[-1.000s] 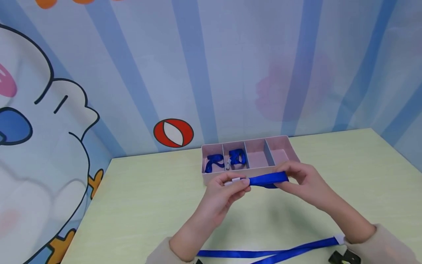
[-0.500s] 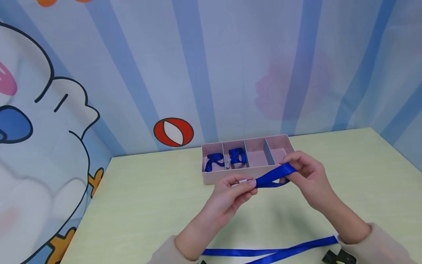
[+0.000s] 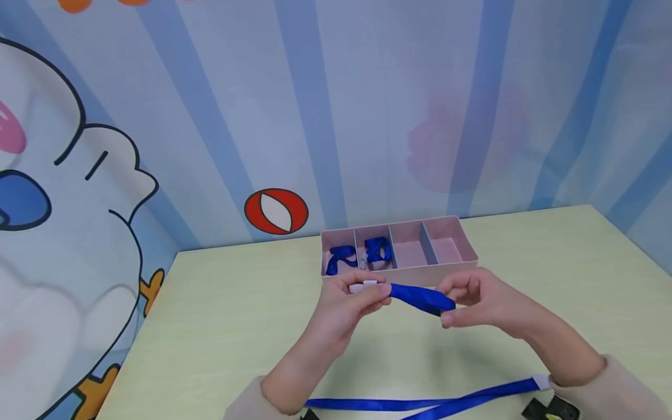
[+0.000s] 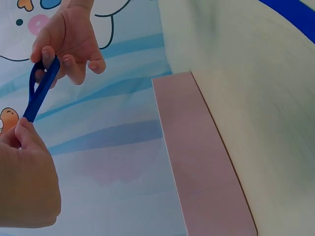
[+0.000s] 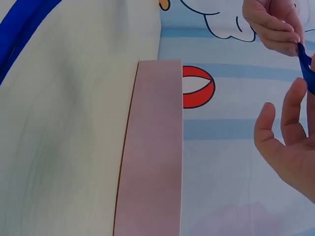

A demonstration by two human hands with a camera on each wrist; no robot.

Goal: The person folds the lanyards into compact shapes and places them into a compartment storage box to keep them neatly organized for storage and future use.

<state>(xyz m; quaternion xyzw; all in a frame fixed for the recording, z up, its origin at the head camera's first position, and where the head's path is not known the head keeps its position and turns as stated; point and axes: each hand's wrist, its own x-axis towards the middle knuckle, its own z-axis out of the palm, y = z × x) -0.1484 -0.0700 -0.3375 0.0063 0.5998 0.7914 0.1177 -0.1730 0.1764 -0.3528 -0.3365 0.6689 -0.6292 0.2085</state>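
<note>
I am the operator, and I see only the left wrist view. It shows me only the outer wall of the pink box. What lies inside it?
Observer: In the head view, each of the two leftmost compartments of the pink box holds a blue bundle.
Operator: Thank you. And does the left hand hold anything besides the blue ribbon?
Observer: Yes, in the head view a white piece also shows in its grip.

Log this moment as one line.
left hand pinches ribbon | right hand touches ribbon's loop | tray: blue bundles in two compartments
</note>
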